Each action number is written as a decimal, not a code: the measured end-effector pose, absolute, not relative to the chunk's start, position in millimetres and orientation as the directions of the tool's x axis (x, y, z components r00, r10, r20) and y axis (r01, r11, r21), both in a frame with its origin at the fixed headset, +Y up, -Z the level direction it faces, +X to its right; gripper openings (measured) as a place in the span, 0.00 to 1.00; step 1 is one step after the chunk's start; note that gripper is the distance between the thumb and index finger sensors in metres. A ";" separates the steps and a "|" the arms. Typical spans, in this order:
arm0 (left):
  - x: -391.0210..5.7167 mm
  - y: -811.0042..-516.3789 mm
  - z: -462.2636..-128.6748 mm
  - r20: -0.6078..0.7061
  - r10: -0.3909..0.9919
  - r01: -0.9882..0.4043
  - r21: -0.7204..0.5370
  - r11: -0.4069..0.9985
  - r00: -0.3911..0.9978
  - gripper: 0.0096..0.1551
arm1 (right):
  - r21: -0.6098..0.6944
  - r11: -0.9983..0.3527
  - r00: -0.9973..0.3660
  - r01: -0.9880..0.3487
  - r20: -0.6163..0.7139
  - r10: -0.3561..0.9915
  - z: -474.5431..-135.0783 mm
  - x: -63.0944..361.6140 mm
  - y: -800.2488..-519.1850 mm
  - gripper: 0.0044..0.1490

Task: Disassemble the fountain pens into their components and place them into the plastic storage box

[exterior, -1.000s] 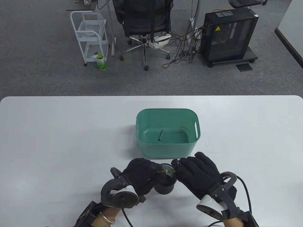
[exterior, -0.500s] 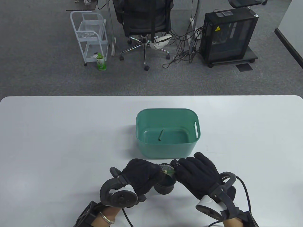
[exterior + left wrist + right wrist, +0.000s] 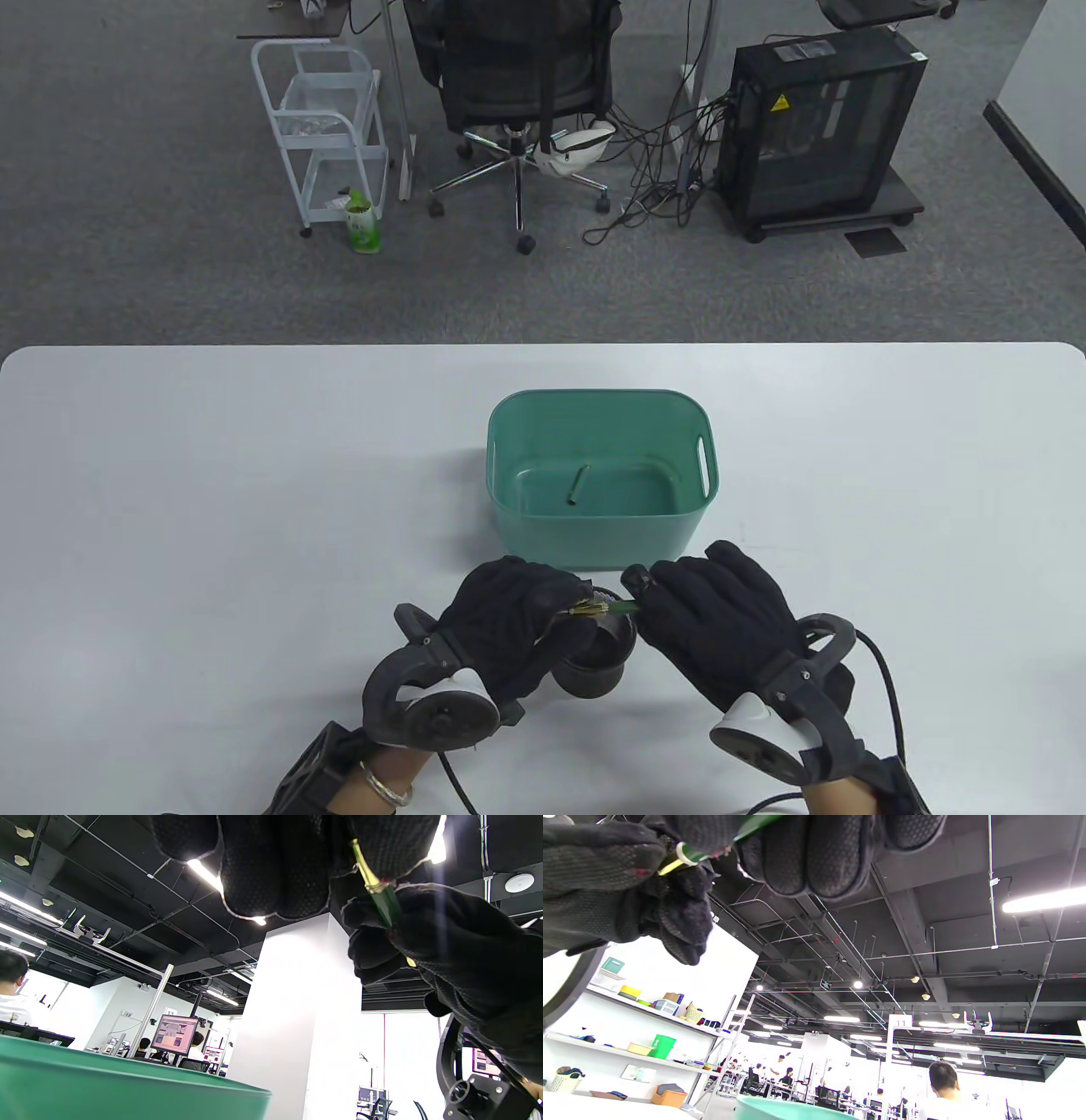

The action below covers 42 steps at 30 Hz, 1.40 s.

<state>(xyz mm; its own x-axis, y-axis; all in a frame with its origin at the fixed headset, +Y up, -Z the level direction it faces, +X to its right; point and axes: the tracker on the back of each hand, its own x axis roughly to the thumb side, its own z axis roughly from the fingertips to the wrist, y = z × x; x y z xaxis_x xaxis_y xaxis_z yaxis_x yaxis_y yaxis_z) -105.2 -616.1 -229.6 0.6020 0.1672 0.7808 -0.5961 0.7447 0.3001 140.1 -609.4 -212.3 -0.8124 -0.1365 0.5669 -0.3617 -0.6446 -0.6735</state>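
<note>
A green fountain pen (image 3: 612,607) with gold fittings is held level between both gloved hands, just above a black cup (image 3: 598,666). My left hand (image 3: 570,604) pinches its gold end (image 3: 365,872). My right hand (image 3: 638,596) grips the green barrel (image 3: 385,905), fingers curled round it. In the right wrist view the barrel (image 3: 755,822) runs under my right fingers (image 3: 814,853), and a gold ring (image 3: 682,855) shows beside the left hand. The teal plastic storage box (image 3: 594,396) stands just beyond the hands, with one olive tube-shaped pen part (image 3: 579,486) lying on its floor.
The near wall of the box (image 3: 106,1090) is close in front of the hands. The white table (image 3: 212,509) spreads out to both sides. Beyond it on the floor stand an office chair (image 3: 517,76), a white trolley (image 3: 327,127) and a computer case (image 3: 819,127).
My right hand has shifted slightly to the right and the left slightly forward. The pen stays held between them over the cup.
</note>
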 end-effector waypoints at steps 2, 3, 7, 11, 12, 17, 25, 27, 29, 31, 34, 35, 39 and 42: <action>-105.9 -616.0 -229.8 0.779 0.171 -0.599 0.300 0.743 0.603 0.24 | -0.672 -0.646 -0.811 -0.361 0.569 -0.139 -212.3 139.4 -609.8 0.27; -106.2 -615.9 -229.9 0.780 0.173 -0.601 0.300 0.740 0.602 0.24 | -0.671 -0.647 -0.810 -0.362 0.570 -0.138 -212.3 139.2 -609.9 0.27; -106.4 -615.9 -230.2 0.780 0.179 -0.606 0.297 0.738 0.600 0.24 | -0.673 -0.645 -0.809 -0.362 0.570 -0.141 -211.9 139.3 -609.7 0.27; -107.4 -615.8 -230.9 0.782 0.190 -0.618 0.291 0.730 0.593 0.26 | -0.671 -0.645 -0.806 -0.366 0.575 -0.140 -212.2 139.0 -609.9 0.27; -107.6 -615.8 -231.1 0.783 0.192 -0.620 0.291 0.728 0.592 0.26 | -0.669 -0.646 -0.805 -0.368 0.576 -0.139 -212.0 138.7 -610.1 0.27; -108.4 -615.8 -231.9 0.785 0.200 -0.628 0.284 0.724 0.586 0.28 | -0.667 -0.648 -0.802 -0.368 0.580 -0.141 -211.2 137.6 -610.7 0.27; -109.6 -616.3 -233.2 0.782 0.208 -0.628 0.278 0.727 0.588 0.30 | -0.669 -0.648 -0.803 -0.365 0.578 -0.145 -210.3 136.5 -610.9 0.27; -109.7 -616.7 -233.4 0.782 0.210 -0.623 0.270 0.734 0.587 0.34 | -0.670 -0.646 -0.805 -0.366 0.577 -0.142 -210.4 137.2 -610.5 0.27; -109.9 -616.9 -233.3 0.785 0.210 -0.626 0.269 0.732 0.583 0.36 | -0.673 -0.644 -0.808 -0.364 0.572 -0.141 -210.7 138.0 -610.2 0.27; -109.8 -616.8 -233.2 0.786 0.208 -0.625 0.268 0.733 0.582 0.36 | -0.675 -0.643 -0.811 -0.361 0.568 -0.142 -211.1 138.8 -610.1 0.27; -108.5 -616.7 -232.2 0.779 0.193 -0.606 0.279 0.745 0.596 0.34 | -0.676 -0.643 -0.814 -0.360 0.565 -0.138 -211.4 139.8 -609.7 0.27; -108.1 -616.7 -232.0 0.779 0.191 -0.602 0.279 0.748 0.598 0.33 | -0.676 -0.643 -0.814 -0.360 0.565 -0.138 -211.5 139.9 -609.7 0.27; -105.7 -617.0 -231.2 0.773 0.174 -0.584 0.291 0.758 0.610 0.26 | -0.676 -0.642 -0.813 -0.361 0.566 -0.138 -211.8 140.1 -609.7 0.27; -105.0 -616.9 -230.8 0.775 0.170 -0.585 0.294 0.756 0.609 0.24 | -0.677 -0.642 -0.813 -0.361 0.565 -0.139 -211.9 140.4 -609.6 0.27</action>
<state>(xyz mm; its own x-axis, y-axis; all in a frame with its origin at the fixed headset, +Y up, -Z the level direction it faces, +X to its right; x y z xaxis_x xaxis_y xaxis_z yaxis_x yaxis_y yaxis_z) -105.0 -616.9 -230.8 0.6086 0.1698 0.7751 -0.5854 0.7556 0.2940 140.4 -609.6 -211.9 -0.8130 -0.1393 0.5654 -0.3606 -0.6420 -0.6766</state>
